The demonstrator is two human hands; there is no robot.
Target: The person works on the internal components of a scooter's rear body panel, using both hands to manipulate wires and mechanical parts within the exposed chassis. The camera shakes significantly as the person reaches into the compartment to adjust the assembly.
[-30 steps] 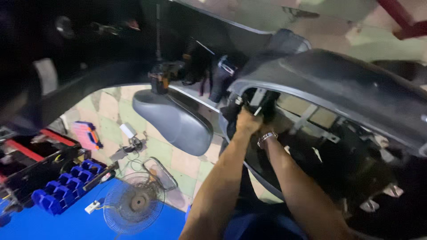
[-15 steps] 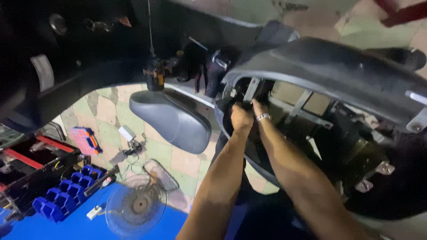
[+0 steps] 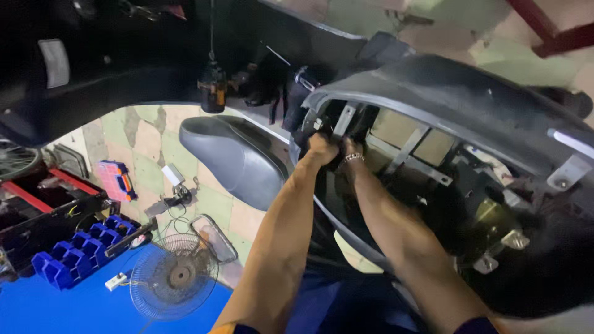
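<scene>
Dark scooter panel (image 3: 445, 93) hides both fists: left hand (image 3: 322, 147) and right hand (image 3: 348, 151) curled inside (grip unclear)

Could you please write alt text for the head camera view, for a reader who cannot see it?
Two bare hands, left hand and right hand, reach together into the open underside of a dark scooter body panel. The black seat sits left of them; below lie blue bins and a fan.

Fingers of both hands hidden in dark scooter body panel (image 3: 445, 99), bicycle wheel (image 3: 15, 161) cut off
</scene>
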